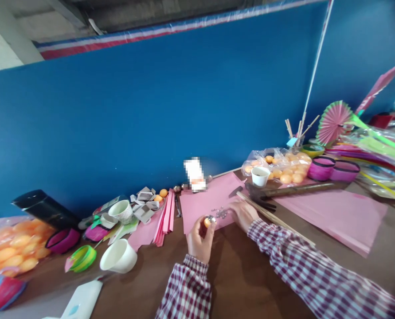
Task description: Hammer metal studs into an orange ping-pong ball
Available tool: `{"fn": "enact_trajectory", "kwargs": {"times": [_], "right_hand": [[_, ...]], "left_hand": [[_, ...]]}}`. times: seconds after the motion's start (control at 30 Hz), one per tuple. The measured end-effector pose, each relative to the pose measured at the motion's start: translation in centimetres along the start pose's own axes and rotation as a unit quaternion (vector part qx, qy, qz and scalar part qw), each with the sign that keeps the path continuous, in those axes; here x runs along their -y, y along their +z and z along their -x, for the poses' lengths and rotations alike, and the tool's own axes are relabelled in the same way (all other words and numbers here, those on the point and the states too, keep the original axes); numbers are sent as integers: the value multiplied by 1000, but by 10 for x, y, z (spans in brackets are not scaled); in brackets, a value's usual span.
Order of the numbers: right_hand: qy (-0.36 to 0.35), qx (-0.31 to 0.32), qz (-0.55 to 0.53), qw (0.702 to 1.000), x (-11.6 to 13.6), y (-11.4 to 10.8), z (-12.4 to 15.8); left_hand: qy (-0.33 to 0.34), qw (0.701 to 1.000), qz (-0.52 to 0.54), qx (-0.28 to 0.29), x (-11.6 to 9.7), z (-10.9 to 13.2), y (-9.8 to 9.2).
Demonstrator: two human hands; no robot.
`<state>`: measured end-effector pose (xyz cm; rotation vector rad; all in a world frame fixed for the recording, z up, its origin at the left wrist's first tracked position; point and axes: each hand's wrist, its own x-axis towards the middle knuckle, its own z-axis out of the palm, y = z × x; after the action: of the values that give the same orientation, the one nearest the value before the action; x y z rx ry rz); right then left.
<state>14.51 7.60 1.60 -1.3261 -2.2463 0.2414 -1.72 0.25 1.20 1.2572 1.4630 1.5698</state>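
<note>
My left hand (200, 239) is closed around a small orange ball (207, 223), with shiny silver bits showing on its top. It is held just in front of a pink sheet of paper (197, 206). On that sheet lies a scatter of small silver pieces (221, 213). My right hand (243, 213) rests at the right side of these pieces, palm down, its fingers reaching toward them. Nothing shows in its grasp. Beside it, a hammer with a wooden handle (277, 218) lies slanting across the paper.
A second hammer (297, 190) lies behind the right hand. Bagged orange balls (285, 170) and a small white cup (260, 176) stand back right. To the left are folded pink strips (164, 219), a white bowl (119, 257) and a black container (44, 208). A blue partition (150, 110) closes the back.
</note>
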Motion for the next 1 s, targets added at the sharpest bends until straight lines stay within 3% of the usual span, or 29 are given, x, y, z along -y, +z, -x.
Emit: {"fn": "enact_trajectory", "kwargs": {"times": [0.13,0.63,0.83,1.0], "right_hand": [[2,-4,4,1000,1,0,-1],[-17,-13,-37,999,1,0,3],[-5,-1,-63,998,0,-1,4],[20,5,-75,997,2,-6,3]], "left_hand": [[6,998,-18,54,4,0,-3],[-38,998,-4,41,-2,0,-3],[-31,994,-64,79,-6,-1,-6],[-22,994,-93,52,-2,1,-5]]}}
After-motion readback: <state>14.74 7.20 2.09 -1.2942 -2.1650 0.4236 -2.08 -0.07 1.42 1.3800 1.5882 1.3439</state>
